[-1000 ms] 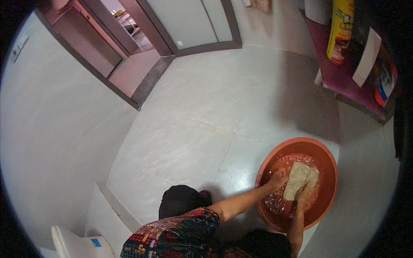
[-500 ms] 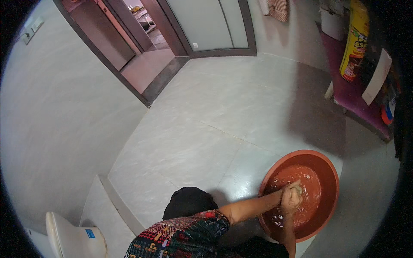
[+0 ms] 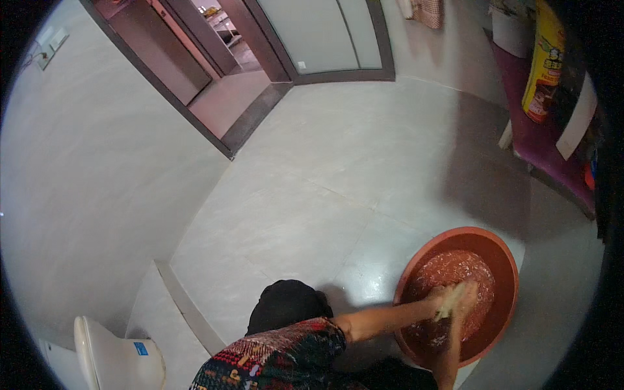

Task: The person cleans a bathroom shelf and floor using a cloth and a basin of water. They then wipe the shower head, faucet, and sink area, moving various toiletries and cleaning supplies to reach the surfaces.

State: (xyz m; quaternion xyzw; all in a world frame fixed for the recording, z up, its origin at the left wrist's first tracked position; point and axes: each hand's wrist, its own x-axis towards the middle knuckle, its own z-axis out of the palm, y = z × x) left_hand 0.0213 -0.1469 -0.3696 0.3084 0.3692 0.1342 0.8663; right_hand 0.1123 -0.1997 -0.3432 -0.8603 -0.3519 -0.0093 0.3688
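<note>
A large reddish-brown plastic basin stands on the floor at lower right, with rippling, bubbly water inside. Both my hands are together over the water, pressed around a small pale greenish thing. It looks soft, but blur and my fingers hide its kind. My left hand reaches in from the left side of the basin. My right hand comes up from the near side and meets it. The fingers of both are smeared by motion, but closed in on the pale thing.
A purple shelf at upper right bears a yellow spray can and a white container. At lower left, a white toilet stands by a low ledge. A doorway opens at the back, beside a frosted-glass door.
My clasped hands have shifted slightly right within the basin, and more of the pale thing shows between them. The water is more stirred up. The view has shifted a little.
</note>
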